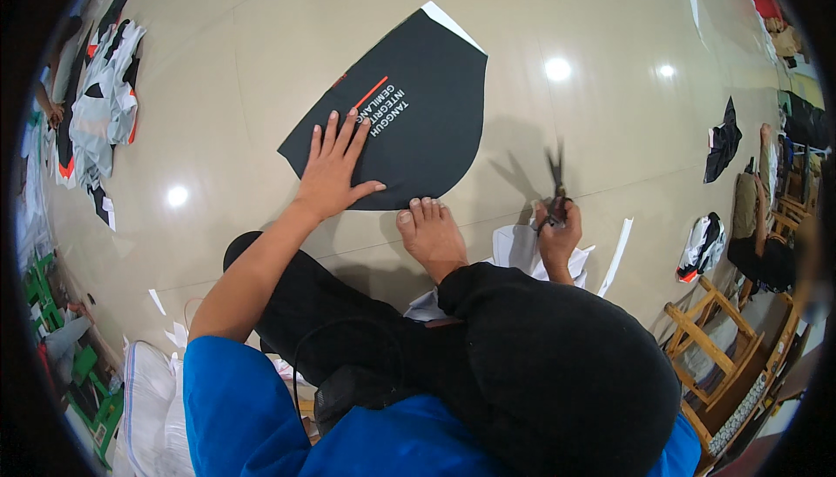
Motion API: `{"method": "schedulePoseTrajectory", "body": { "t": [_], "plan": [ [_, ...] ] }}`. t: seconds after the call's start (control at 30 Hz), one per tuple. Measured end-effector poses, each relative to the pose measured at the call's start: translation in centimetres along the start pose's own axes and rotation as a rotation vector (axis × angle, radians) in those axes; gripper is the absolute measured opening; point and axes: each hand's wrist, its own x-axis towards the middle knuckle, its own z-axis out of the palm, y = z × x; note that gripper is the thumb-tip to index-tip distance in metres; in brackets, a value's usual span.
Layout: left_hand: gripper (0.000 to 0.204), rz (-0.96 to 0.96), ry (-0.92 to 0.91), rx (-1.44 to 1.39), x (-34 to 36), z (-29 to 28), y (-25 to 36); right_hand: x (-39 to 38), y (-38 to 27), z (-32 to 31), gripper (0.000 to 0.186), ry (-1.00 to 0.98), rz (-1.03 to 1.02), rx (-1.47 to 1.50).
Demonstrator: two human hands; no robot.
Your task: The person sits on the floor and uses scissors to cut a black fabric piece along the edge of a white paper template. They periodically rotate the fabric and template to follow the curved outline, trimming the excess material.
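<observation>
A black fabric panel (435,120) with one rounded side, pale lettering and a thin red stripe lies flat on the floor in front of me. A white layer (453,26) shows from under its far right edge. My left hand (329,172) rests on the panel near the lettering, palm down and fingers spread. To the right, apart from the panel, my right hand (560,231) grips a pair of dark scissors (556,168). The blades point away from me, blurred and slightly parted. My bare foot (433,238) has its toes at the panel's near edge.
White scraps (518,246) lie beside my foot, and a narrow white strip (616,257) is right of them. Grey, black and orange fabric pieces (104,103) are heaped at far left, near another person's hand (54,115). A wooden stool (710,338) stands at right.
</observation>
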Motion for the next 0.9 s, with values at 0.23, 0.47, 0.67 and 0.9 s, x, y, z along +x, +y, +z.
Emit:
{"method": "schedulePoseTrajectory", "body": {
  "t": [0.23, 0.47, 0.67, 0.9],
  "plan": [
    [0.128, 0.114, -0.059, 0.094, -0.7, -4.8, -8.9, 0.4, -0.3, 0.1, 0.042, -0.097, -0.071, -0.138],
    [0.094, 0.043, 0.139, 0.011, -0.2, -3.4, -5.8, 1.6, -0.2, -2.3, 0.027, 0.148, -0.055, 0.0],
    [0.086, -0.073, 0.341, -0.022, 4.3, 1.9, 2.5, -2.5, 5.4, -4.3, 0.031, 0.18, 0.315, 0.545],
    [0.083, -0.23, 0.386, -0.005, 5.9, 4.5, 5.5, -6.4, 14.6, -8.1, 0.041, -0.136, 0.884, 1.35]
  ]
}}
